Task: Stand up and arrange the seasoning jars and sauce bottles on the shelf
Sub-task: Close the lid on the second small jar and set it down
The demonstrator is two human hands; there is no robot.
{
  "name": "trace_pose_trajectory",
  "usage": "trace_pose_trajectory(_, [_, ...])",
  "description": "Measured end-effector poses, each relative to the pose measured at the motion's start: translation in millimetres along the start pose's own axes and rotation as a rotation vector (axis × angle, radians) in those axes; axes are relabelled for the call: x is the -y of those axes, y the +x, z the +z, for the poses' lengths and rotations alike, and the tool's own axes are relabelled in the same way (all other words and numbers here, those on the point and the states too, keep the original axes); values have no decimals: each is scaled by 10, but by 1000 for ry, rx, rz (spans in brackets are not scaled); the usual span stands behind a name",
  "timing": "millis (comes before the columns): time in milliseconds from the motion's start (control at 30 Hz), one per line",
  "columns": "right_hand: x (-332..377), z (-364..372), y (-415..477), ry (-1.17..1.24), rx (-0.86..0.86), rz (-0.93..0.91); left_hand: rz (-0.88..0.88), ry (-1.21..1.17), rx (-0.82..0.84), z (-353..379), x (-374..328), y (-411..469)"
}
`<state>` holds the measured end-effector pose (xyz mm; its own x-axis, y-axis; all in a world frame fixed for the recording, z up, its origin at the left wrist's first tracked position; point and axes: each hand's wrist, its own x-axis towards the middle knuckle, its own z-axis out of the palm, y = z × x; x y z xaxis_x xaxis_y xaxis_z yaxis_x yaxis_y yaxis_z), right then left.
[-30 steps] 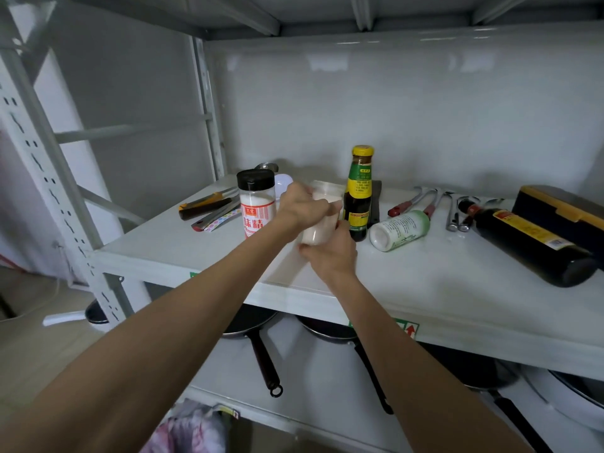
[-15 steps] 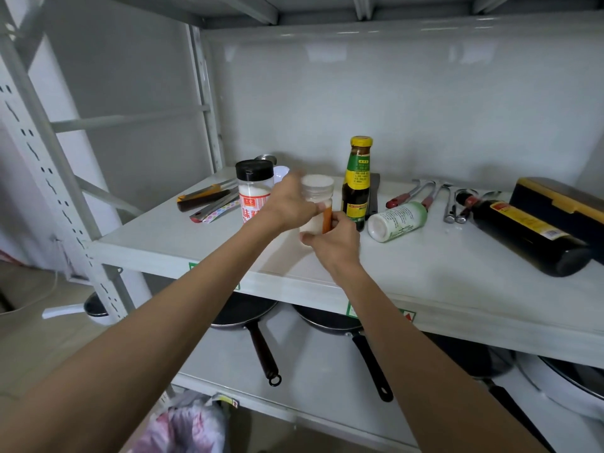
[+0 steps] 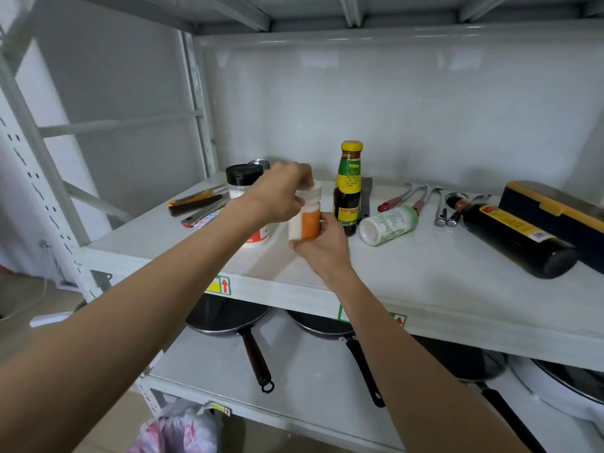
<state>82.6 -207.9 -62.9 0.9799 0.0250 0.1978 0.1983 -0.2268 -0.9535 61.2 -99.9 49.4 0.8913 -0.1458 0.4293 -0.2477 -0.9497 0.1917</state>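
Both hands, left [image 3: 277,194] and right [image 3: 322,241], grip upright orange-white jar [image 3: 309,220], black-capped jar [image 3: 243,188] and sauce bottle [image 3: 348,188] flanking

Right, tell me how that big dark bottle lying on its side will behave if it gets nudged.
The dark bottle is round and lies flat on the smooth shelf, so it would probably roll. The black box close behind might stop it going backward. It looks like full glass, so likely heavy and breakable; best lifted with a firm grip.

Far left I see a knife [image 3: 192,204]; tongs [image 3: 403,199] lie right; below, two pans [image 3: 228,317] and a box [image 3: 555,207].
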Motion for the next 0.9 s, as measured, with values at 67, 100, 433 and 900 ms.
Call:
trace_pose_trajectory(67, [-9, 14, 19, -20, -1, -10, 2, 12, 38, -64, 17, 25])
trace_pose_trajectory(100, [-13, 23, 28, -36, -3, -15, -3, 15, 70, -106, 19, 42])
trace_pose_trajectory(433, [26, -6, -5, -100, 25, -36, -13, 15, 84, -142, -66, 125])
trace_pose_trajectory(900, [49, 18, -22, -134, -5, -51, 39, -67, 40, -145, 54, 20])
